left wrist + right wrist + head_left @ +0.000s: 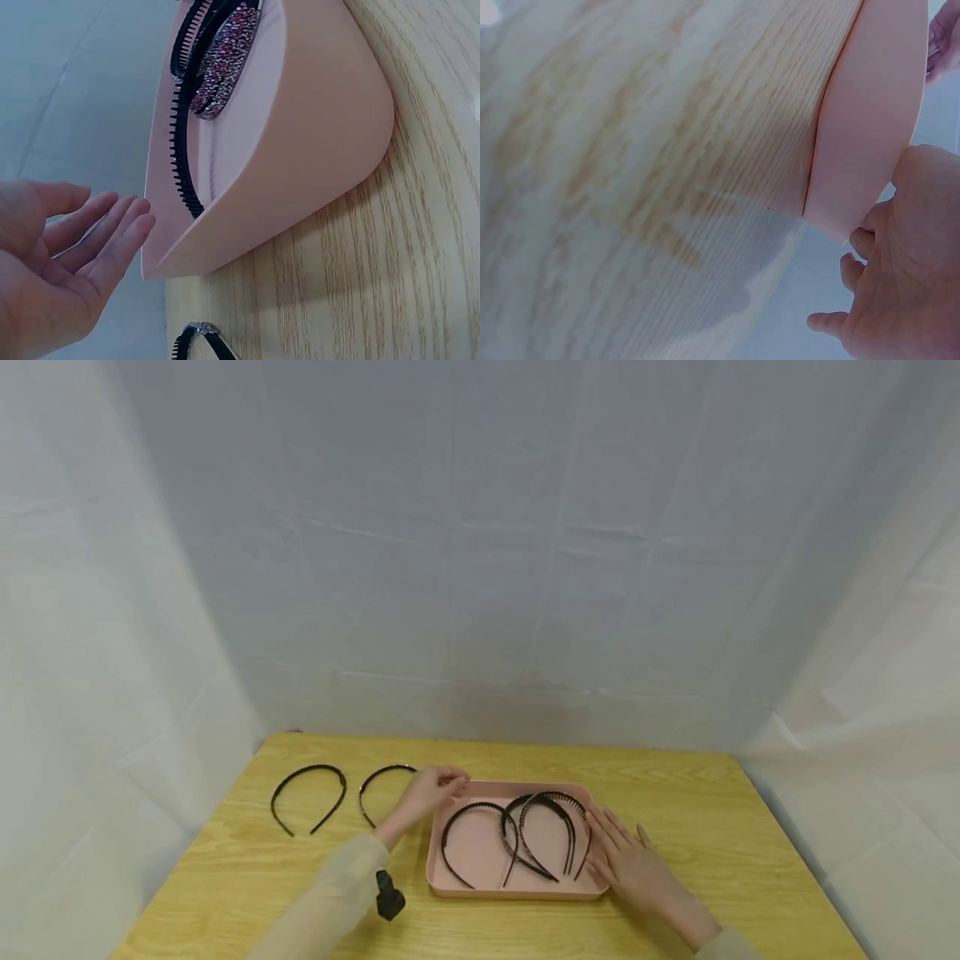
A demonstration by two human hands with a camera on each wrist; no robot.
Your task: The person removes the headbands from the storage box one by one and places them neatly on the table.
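A pink tray lies on the wooden table and holds three black headbands. My left hand hovers at the tray's far left corner, fingers loosely extended and holding nothing. In the left wrist view the left hand is just beside the tray wall, with a toothed black headband and a glittery one inside. My right hand lies flat against the tray's right side, fingers straight. The right wrist view shows the right hand against the tray's wall.
Two more black headbands lie on the table left of the tray: one far left, one partly hidden behind my left hand. A black wrist camera sits on my left sleeve. White cloth hangs behind and beside the table.
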